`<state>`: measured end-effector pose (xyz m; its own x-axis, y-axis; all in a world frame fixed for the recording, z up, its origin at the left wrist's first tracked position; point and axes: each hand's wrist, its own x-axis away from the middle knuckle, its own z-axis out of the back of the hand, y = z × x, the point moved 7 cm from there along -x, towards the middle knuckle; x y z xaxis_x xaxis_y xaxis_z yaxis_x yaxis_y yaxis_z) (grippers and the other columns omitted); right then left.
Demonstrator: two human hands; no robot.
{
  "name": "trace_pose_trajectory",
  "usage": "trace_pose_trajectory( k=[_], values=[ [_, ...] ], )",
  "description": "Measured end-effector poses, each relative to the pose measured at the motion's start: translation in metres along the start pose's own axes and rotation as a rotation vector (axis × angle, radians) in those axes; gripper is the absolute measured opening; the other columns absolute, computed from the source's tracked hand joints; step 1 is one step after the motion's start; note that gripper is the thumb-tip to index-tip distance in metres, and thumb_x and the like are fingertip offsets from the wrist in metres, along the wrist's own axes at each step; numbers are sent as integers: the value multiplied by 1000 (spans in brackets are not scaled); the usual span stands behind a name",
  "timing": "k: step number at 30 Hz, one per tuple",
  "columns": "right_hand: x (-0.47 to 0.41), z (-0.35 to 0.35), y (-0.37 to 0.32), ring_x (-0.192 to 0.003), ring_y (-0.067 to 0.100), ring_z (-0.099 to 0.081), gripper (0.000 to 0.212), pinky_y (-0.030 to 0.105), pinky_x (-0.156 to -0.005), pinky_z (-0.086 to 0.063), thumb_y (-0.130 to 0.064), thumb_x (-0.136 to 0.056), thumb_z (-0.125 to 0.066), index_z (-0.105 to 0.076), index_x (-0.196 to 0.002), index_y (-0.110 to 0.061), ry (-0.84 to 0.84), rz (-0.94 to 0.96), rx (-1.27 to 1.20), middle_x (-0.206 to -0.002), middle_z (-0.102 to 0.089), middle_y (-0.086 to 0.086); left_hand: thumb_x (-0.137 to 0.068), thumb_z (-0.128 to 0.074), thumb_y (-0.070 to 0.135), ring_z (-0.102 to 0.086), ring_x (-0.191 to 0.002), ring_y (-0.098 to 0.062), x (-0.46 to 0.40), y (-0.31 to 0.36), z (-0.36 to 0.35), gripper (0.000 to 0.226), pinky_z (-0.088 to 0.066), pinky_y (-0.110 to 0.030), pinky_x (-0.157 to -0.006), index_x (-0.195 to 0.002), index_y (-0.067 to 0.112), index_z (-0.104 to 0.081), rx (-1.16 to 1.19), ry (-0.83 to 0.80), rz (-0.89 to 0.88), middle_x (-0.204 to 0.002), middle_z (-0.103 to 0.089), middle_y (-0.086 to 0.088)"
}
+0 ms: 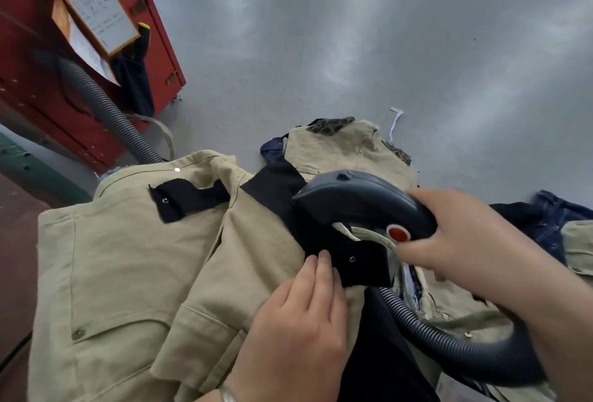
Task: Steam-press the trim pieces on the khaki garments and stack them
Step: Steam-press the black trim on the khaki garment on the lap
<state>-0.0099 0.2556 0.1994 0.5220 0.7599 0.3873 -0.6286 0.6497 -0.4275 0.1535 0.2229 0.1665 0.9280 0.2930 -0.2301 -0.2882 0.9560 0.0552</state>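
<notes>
A long black trim piece point(282, 196) with a small metal snap lay across the top khaki garment point(128, 273) in the pile. The left hand point(301, 327) lay flat, its straight fingers point(322, 268) pressing the trim's edge. The right hand point(462, 241) reached in from the right, fingers curled round the steam iron point(362, 201), which sat on the trim.

Khaki garments point(128, 257); black trim piece point(189, 197); navy steam iron point(359, 199), red button point(398, 234); red cabinet point(96, 64).
</notes>
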Motion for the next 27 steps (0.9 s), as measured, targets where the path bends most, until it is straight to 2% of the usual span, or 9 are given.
trace_pose_trajectory(
  k=[2,5,8,10,14,16,21,24,27],
  values=[
    [-19,2,-3,-34,6,-52,11,17,-34,-35,-28,-73,-68,-57,-76,-28,5,10,-85,-52,-60,-17,-82,-48,6,-69,-97,-24,0,0,-1,31,-57,-28,-74,-94,4,-76,7,-4,-1,-106,-70,-17],
    [-58,2,-12,-34,16,-54,12,28,-37,-45,-17,-74,-68,-58,-79,-20,6,8,-132,-45,-58,-3,-82,-47,6,-69,-96,-24,-1,0,0,32,-57,-27,-72,-93,4,-77,25,-4,-1,-105,-70,-17],
    [-93,-1,-31,-45,26,-58,22,49,-51,-58,-9,-76,-67,-61,-95,-18,-10,-1,-102,-63,-65,11,-85,-45,5,-70,-94,-23,0,1,0,33,-57,-27,-71,-91,5,-77,31,1,-1,-104,-71,-16],
    [-104,5,-40,-48,27,-59,24,49,-52,-58,-6,-77,-67,-61,-98,-15,16,-5,-78,-69,-65,15,-88,-40,3,-70,-94,-23,1,2,0,37,-57,-26,-71,-91,6,-77,25,0,12,-103,-71,-15],
    [-84,43,-39,-35,17,-56,15,25,-34,-43,-12,-76,-70,-60,-83,-20,126,56,-116,-53,-61,5,-91,-32,3,-70,-94,-23,6,1,0,45,-56,-24,-71,-94,6,-76,6,-12,34,-105,-71,-16],
    [-52,58,-33,-33,13,-58,17,26,-30,-44,-21,-68,-72,-62,-80,-27,154,109,-91,-48,-62,3,-95,-24,3,-70,-93,-22,7,-1,-1,52,-57,-24,-69,-94,6,-76,5,-10,40,-104,-71,-15],
    [27,46,-4,-37,9,-55,42,30,-36,-46,-55,-51,-55,-61,-88,-38,113,35,12,-54,-62,-10,-79,-49,12,-70,-96,-22,10,1,-5,32,-58,-26,-70,-95,5,-76,15,17,0,-105,-70,-17],
    [47,30,9,-58,1,-60,41,28,-40,-46,-60,-52,-49,-56,-88,-44,127,-9,144,-71,-62,-27,-77,-49,11,-69,-96,-24,10,3,-3,32,-58,-26,-73,-95,4,-75,8,43,6,-105,-70,-18],
    [48,9,12,-52,5,-57,36,30,-46,-46,-60,-54,-50,-51,-89,-50,80,-64,156,-71,-59,-33,-75,-52,8,-71,-90,-21,9,3,1,31,-57,-25,-66,-93,5,-77,23,73,8,-100,-72,-15]
  ],
)
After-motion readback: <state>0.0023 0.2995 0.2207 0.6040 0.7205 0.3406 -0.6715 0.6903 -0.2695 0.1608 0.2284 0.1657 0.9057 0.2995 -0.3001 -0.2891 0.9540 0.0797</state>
